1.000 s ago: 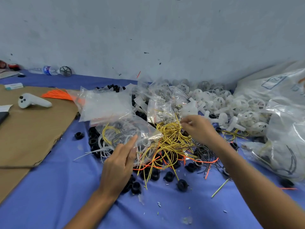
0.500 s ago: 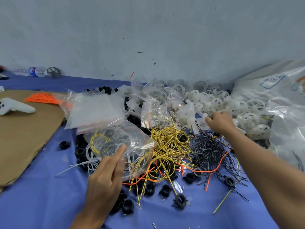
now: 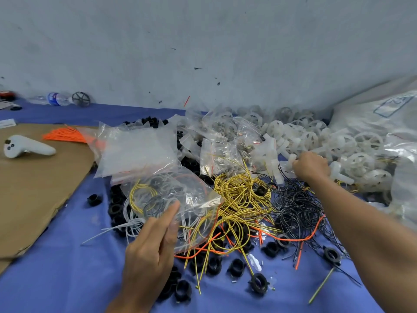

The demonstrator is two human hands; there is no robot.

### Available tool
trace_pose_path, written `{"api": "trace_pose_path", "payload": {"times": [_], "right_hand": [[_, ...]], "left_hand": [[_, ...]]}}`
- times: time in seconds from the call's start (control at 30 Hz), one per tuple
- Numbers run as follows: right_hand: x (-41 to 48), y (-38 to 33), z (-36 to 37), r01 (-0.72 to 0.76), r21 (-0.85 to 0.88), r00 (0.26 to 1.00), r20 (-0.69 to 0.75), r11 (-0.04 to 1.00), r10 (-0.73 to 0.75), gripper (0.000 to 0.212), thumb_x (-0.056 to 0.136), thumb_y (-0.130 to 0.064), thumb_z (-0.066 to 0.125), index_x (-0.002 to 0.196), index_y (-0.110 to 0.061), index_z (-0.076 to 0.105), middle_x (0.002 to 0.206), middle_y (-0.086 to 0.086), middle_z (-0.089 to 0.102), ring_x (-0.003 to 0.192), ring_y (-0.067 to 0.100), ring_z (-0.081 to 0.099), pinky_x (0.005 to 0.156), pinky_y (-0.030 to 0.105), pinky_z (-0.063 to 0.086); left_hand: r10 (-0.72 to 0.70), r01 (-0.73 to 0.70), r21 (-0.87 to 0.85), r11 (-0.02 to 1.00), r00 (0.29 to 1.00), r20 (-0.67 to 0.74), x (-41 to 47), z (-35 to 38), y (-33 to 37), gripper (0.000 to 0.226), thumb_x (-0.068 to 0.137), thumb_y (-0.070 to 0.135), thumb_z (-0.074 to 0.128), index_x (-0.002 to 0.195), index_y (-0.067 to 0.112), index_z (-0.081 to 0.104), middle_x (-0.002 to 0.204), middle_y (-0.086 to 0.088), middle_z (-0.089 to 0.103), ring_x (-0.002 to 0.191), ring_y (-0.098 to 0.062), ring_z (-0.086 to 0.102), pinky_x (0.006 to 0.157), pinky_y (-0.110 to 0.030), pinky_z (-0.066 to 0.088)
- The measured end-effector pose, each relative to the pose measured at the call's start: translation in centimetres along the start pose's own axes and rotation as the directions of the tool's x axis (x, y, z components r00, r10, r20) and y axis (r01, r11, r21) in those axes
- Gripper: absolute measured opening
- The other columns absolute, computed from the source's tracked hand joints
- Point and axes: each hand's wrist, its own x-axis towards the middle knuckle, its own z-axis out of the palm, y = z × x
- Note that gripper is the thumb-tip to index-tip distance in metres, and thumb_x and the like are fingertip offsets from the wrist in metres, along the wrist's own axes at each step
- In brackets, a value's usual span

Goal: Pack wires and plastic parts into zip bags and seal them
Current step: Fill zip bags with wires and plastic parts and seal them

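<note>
Left hand [image 3: 153, 251]: raised over the near middle of the blue cloth [image 3: 56, 279], back towards the camera. Forefinger and thumb pinch the near edge of a clear zip bag [image 3: 180, 190]. The bag holds a yellow wire coil and grey loops and lies tilted over the heap.

Black plastic rings [image 3: 258, 283] are scattered just right of the left wrist, towards the near edge. Bare cloth lies at the near left corner.

Yellow wires [image 3: 239, 195] sit tangled at the centre, touching the bag's right edge. Black wires [image 3: 297, 204] lie beside them on the right, under the right forearm. An orange wire [image 3: 293, 239] crosses their near side.

Right hand [image 3: 311, 166]: arm stretched forward from the right edge, fingers curled around a white plastic part [image 3: 291, 161] at the near edge of the white wheel pile [image 3: 316, 136].

Empty zip bags [image 3: 137, 152] are stacked beyond the held bag.

A cardboard sheet [image 3: 33, 188] covers the left edge and carries a white controller [image 3: 24, 149]. A water bottle [image 3: 56, 98] lies at the far left against the wall [image 3: 203, 41].
</note>
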Motion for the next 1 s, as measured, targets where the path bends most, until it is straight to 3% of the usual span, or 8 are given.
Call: {"api": "trace_pose_path", "payload": {"times": [0.17,0.5,0.63,0.7,0.77,0.87,0.93,1.0], "right_hand": [[0.5,0.1,-0.4,0.154,-0.073,0.987,0.049,0.985,-0.151,0.045,0.092,-0.039,0.046,0.133,-0.020,0.046,0.127,0.017,0.058,0.115,0.036,0.054,0.094,0.043,0.041],[2.0,2.1,-4.2,0.056,0.174,0.998,-0.011,0.983,-0.055,0.015,0.091,-0.016,0.054,0.087,-0.002,0.056,0.096,0.025,0.064,0.088,0.038,0.059,0.069,0.034,0.040],[-0.1,3.7,-6.7,0.037,0.360,0.997,-0.078,0.932,-0.009,0.019,0.090,-0.021,0.060,0.093,-0.004,0.064,0.090,0.019,0.066,0.087,0.035,0.061,0.070,0.035,0.044],[-1.1,3.9,-7.8,0.013,0.547,0.997,-0.069,0.837,0.030,0.023,0.089,-0.023,0.061,0.092,0.000,0.064,0.087,0.018,0.066,0.079,0.029,0.059,0.069,0.040,0.048],[-2.6,3.4,-9.4,-0.041,0.823,0.999,0.017,0.567,0.048,0.024,0.091,-0.017,0.060,0.100,0.005,0.062,0.090,0.017,0.066,0.074,0.024,0.056,0.070,0.042,0.052],[-7.1,2.6,-11.5,-0.117,0.963,0.984,0.146,0.244,-0.104,0.012,0.093,-0.010,0.055,0.100,-0.001,0.058,0.092,0.017,0.066,0.064,0.018,0.056,0.062,0.029,0.053],[-11.4,1.9,-11.3,-0.171,0.960,0.904,0.242,0.222,-0.352,0.014,0.094,-0.013,0.055,0.099,0.000,0.059,0.089,0.016,0.066,0.066,0.019,0.060,0.064,0.029,0.054],[-16.0,0.9,-10.3,-0.216,0.943,0.774,0.324,0.253,-0.544,0.026,0.094,-0.018,0.058,0.105,0.005,0.060,0.086,0.015,0.063,0.071,0.020,0.059,0.064,0.030,0.053]], "left_hand": [[0.004,-0.004,0.000,1.000,1.000,0.012,0.0,-0.2,0.3,0.040,0.103,0.039,0.041,0.142,0.033,0.051,0.084,0.020,0.045,0.066,-0.006,0.048,0.063,-0.014,0.039],[-0.017,0.017,0.009,1.000,1.000,0.015,0.1,-0.3,0.4,0.040,0.104,0.043,0.038,0.140,0.034,0.052,0.091,0.021,0.052,0.074,-0.001,0.053,0.068,-0.006,0.038],[-0.040,0.040,-0.006,0.999,0.999,0.033,0.1,-0.6,1.0,0.040,0.103,0.041,0.039,0.138,0.029,0.055,0.096,0.027,0.054,0.083,0.006,0.057,0.074,0.000,0.036],[-0.031,0.031,0.003,1.000,0.998,0.053,0.1,-0.7,1.3,0.041,0.104,0.041,0.038,0.140,0.029,0.054,0.096,0.027,0.054,0.086,0.009,0.056,0.078,0.002,0.034],[-0.016,0.015,0.018,1.000,0.998,0.062,0.0,-0.7,1.3,0.042,0.105,0.043,0.036,0.140,0.030,0.052,0.101,0.024,0.055,0.091,0.014,0.054,0.082,0.001,0.034],[-0.036,0.035,0.021,0.999,0.998,0.052,-0.1,-0.6,1.1,0.041,0.104,0.045,0.035,0.139,0.032,0.052,0.110,0.019,0.060,0.097,0.005,0.058,0.083,-0.008,0.038],[-0.068,0.068,0.011,0.998,0.996,0.055,-0.2,-0.6,1.1,0.041,0.103,0.049,0.035,0.136,0.032,0.053,0.116,0.016,0.063,0.103,-0.001,0.059,0.085,-0.014,0.041],[-0.111,0.111,0.006,0.994,0.992,0.057,-0.2,-0.6,1.2,0.039,0.101,0.058,0.033,0.126,0.036,0.052,0.099,0.021,0.064,0.086,0.001,0.060,0.071,-0.018,0.044]]}}
